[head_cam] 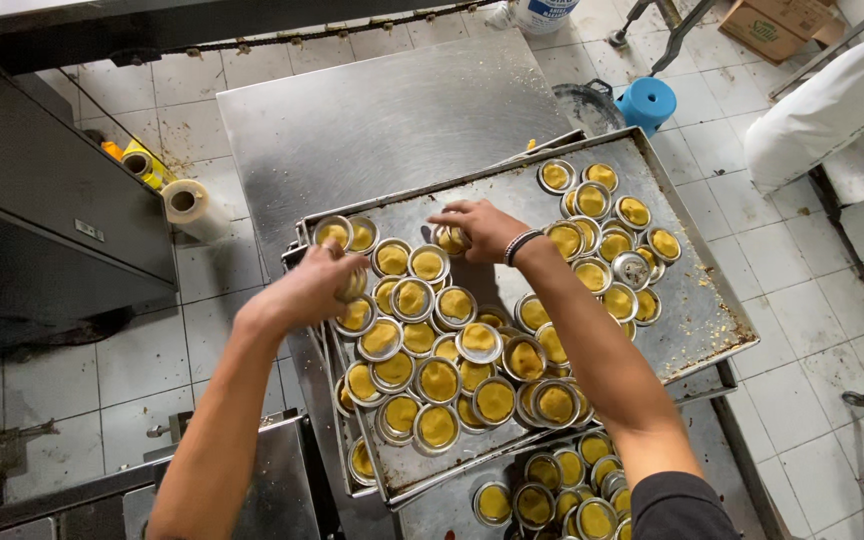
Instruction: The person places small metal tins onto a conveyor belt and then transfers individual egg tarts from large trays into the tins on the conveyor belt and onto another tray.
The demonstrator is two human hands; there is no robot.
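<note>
On a steel bench [382,120] a large metal baking tray [697,320] sits tilted across a second tray, and most of its surface is crowded with small round metal tart tins [439,380], each lined with yellow dough. The tins lie in loose, overlapping heaps rather than rows, some leaning on their neighbours, which suggests they are dumped here in bulk to be sorted or spaced out by hand.

The left hand [317,285] is closed around one dough-lined tin [355,283] at the tray's near-left edge, fingers curled over its rim, lifting it just clear of the pile. The right hand [482,228] reaches further up the tray, its fingertips pinching another tin [450,238] at the top of the heap, with a dark band on the wrist. Both hands work the same cluster from opposite sides, so each takes the tin nearest to it.

A separate group of tins [602,235] lies along the tray's right part, a bare strip between the two groups. More filled tins [552,495] lie on a lower tray near the person's body. On the tiled floor to the left lie a paper roll [192,205] and a yellow tape roll [142,162]; a blue stool-like tub [647,102] stands beyond the bench.
</note>
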